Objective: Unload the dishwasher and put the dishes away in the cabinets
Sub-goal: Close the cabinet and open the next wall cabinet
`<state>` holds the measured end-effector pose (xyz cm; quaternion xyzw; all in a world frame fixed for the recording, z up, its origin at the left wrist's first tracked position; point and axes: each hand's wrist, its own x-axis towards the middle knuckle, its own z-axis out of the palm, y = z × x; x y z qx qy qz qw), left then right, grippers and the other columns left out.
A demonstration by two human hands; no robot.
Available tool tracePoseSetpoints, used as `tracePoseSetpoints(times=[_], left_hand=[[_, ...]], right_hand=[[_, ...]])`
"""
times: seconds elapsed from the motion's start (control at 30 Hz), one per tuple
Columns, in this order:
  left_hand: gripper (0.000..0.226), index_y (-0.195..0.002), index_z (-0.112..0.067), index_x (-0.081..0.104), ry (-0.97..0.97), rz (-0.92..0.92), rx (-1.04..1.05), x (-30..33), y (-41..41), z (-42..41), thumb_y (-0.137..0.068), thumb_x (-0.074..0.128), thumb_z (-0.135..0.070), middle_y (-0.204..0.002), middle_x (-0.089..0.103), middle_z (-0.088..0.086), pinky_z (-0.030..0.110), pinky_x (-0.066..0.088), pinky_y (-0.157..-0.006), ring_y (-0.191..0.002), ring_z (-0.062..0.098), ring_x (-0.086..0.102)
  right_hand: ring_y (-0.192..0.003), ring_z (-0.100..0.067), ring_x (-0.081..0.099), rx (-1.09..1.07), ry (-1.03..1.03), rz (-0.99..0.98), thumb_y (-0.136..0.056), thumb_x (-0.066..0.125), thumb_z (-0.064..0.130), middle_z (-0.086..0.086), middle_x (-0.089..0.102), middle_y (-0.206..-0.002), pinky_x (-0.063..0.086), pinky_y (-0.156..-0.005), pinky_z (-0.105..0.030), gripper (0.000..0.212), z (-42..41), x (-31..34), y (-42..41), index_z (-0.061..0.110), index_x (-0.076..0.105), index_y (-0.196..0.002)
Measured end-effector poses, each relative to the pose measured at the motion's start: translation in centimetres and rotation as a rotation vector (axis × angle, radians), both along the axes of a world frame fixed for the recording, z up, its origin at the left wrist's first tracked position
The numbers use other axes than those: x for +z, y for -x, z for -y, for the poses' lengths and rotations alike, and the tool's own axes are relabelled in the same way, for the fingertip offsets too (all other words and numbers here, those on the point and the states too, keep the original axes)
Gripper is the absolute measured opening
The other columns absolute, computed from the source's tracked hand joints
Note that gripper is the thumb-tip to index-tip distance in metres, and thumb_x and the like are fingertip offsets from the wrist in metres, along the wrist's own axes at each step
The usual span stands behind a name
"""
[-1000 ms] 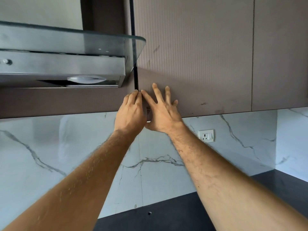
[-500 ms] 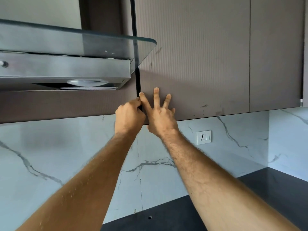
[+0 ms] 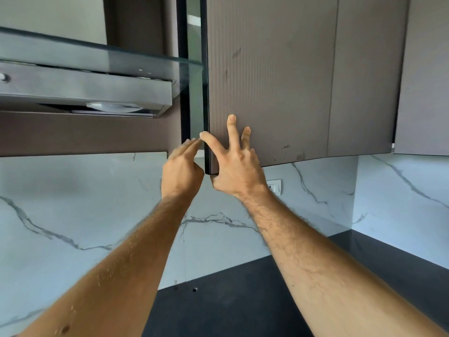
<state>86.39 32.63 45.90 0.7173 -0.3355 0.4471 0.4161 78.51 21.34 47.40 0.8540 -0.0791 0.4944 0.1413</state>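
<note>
Since the earlier frames, the brown ribbed cabinet door (image 3: 269, 81) at upper centre has swung out from its frame, so a dark gap with a glassy strip now shows along its left edge, where before only a thin black seam stood. The right hand (image 3: 237, 170) grips the door's lower left corner: the thumb hooks under the bottom edge, the index finger lies along the dark edge band, and two fingers spread flat on the finely grooved, matte face. The left hand (image 3: 181, 170), just left of it, has come off the seam; its fingers are loosely extended toward the edge, holding nothing, the fingertips near the right index finger.

At upper left hangs a brushed steel range hood (image 3: 85, 88) with a curved clear glass canopy and a round lamp. White marble-look backsplash (image 3: 73, 203) with grey veins fills the middle, a white wall socket (image 3: 274, 187) sits beside the right wrist, and a dark matte countertop (image 3: 230, 305) runs along the bottom. No writing is readable.
</note>
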Motion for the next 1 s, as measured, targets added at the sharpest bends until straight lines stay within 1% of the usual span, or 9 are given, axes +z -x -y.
tracePoseSetpoints(times=[0.07,0.13,0.2,0.3,0.43,0.53,0.67,0.83,1.0], left_hand=[[0.071,-0.143,-0.012,0.048,-0.109,0.093,0.011,0.6,1.5,1.0,-0.076,0.046,0.011,-0.146,0.049,0.01,0.036,0.035,-0.114,-0.14,0.025,0.039],[0.058,-0.142,-0.005,0.046,-0.231,0.19,0.035,1.1,3.0,2.2,-0.085,0.051,0.001,-0.147,0.047,0.014,0.039,0.03,-0.117,-0.143,0.027,0.034],[0.055,-0.143,-0.004,0.042,-0.262,0.19,0.069,1.4,4.7,3.4,-0.089,0.054,-0.005,-0.15,0.043,0.012,0.039,0.027,-0.118,-0.146,0.026,0.028],[0.061,-0.147,-0.007,0.036,-0.28,0.191,0.109,1.3,7.6,4.9,-0.089,0.055,-0.003,-0.155,0.035,0.01,0.038,0.024,-0.12,-0.148,0.025,0.023],[0.073,-0.154,-0.012,0.024,-0.28,0.151,0.058,1.1,12.8,6.6,-0.085,0.045,0.001,-0.16,0.024,0.01,0.039,0.017,-0.121,-0.15,0.024,0.015],[0.086,-0.156,-0.017,0.015,-0.235,0.05,-0.025,0.9,16.6,7.8,-0.077,0.043,0.004,-0.162,0.018,0.007,0.036,0.012,-0.122,-0.151,0.021,0.008],[0.089,-0.157,-0.014,0.01,-0.222,-0.024,-0.094,1.0,20.1,9.6,-0.076,0.043,0.003,-0.163,0.013,0.005,0.032,0.009,-0.123,-0.151,0.019,0.005],[0.085,-0.156,-0.01,0.007,-0.263,0.032,-0.137,1.4,24.0,11.5,-0.079,0.041,0.004,-0.164,0.01,0.005,0.031,0.007,-0.123,-0.151,0.019,0.003],[0.085,-0.156,-0.01,0.006,-0.277,0.063,-0.186,1.7,25.9,13.7,-0.08,0.042,0.003,-0.164,0.009,0.006,0.031,0.005,-0.123,-0.151,0.019,0.002]], right_hand=[[-0.134,-0.061,0.03,0.049,0.003,0.026,-0.062,0.078,0.036,-0.025,0.003,-0.161,0.057,-0.077,-0.061,0.102,0.4,-0.1,2.6,0.039,0.022,-0.147],[-0.133,-0.059,0.034,0.095,-0.013,0.06,-0.06,0.079,0.033,-0.023,0.008,-0.162,0.058,-0.076,-0.058,0.103,0.8,-0.3,5.3,0.04,0.022,-0.145],[-0.132,-0.057,0.038,0.143,-0.032,0.096,-0.059,0.078,0.027,-0.021,0.012,-0.162,0.058,-0.074,-0.055,0.101,1.3,-0.7,7.8,0.04,0.024,-0.144],[-0.13,-0.052,0.044,0.207,-0.071,0.142,-0.059,0.077,0.022,-0.019,0.017,-0.162,0.06,-0.073,-0.053,0.101,2.2,-1.2,11.0,0.039,0.025,-0.143],[-0.116,-0.042,0.06,0.268,-0.098,0.213,-0.062,0.077,0.017,-0.02,0.025,-0.159,0.061,-0.069,-0.045,0.096,3.5,-1.8,16.2,0.036,0.027,-0.142],[-0.099,-0.038,0.069,0.242,-0.105,0.233,-0.063,0.08,0.014,-0.021,0.03,-0.157,0.061,-0.064,-0.039,0.098,4.5,-2.3,20.1,0.031,0.026,-0.144],[-0.074,-0.038,0.072,0.18,-0.143,0.259,-0.071,0.073,0.013,-0.017,0.033,-0.157,0.06,-0.055,-0.039,0.089,5.9,-2.9,24.3,0.027,0.027,-0.146],[-0.089,-0.038,0.071,0.096,-0.175,0.274,-0.08,0.064,0.014,-0.009,0.035,-0.157,0.061,-0.063,-0.043,0.08,8.0,-3.0,28.3,0.024,0.023,-0.149],[-0.077,-0.037,0.071,-0.01,-0.158,0.363,-0.076,0.062,0.013,-0.006,0.055,-0.143,0.059,-0.058,-0.035,0.073,9.6,-2.7,31.0,0.017,0.033,-0.143]])
